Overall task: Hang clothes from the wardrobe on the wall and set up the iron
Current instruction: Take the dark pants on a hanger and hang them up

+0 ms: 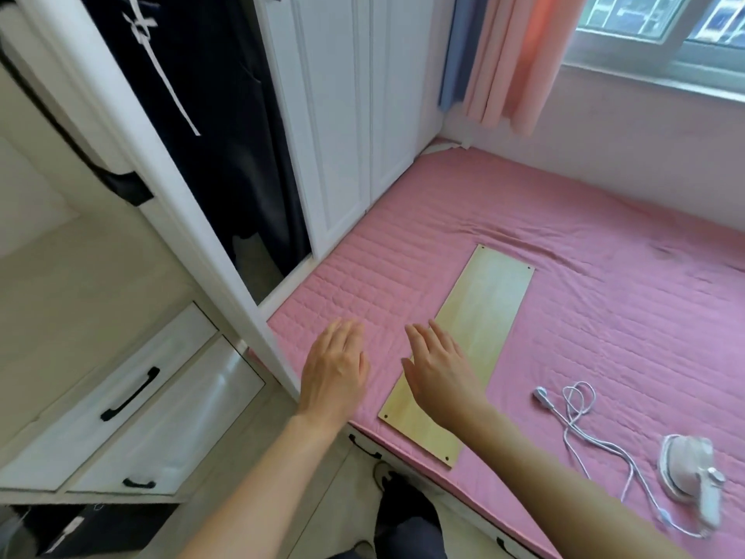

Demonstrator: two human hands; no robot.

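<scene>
Iron (685,466) lies on the bed (604,316) while left hand (334,369) and right hand (439,369) hover, fingers (350,332) released.

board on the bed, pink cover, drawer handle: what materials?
Board: looks like pale wood or plywood, smooth, faint grain, corner holes. Pink cover: quilted fabric, matte, stitched lines. Drawer handle: black, metal or plastic, cannot tell which.

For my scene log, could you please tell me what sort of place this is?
Most likely a bedroom: a bed with a pink quilted cover, a white wardrobe with dark clothes hanging inside, and peach curtains beside a window.
</scene>
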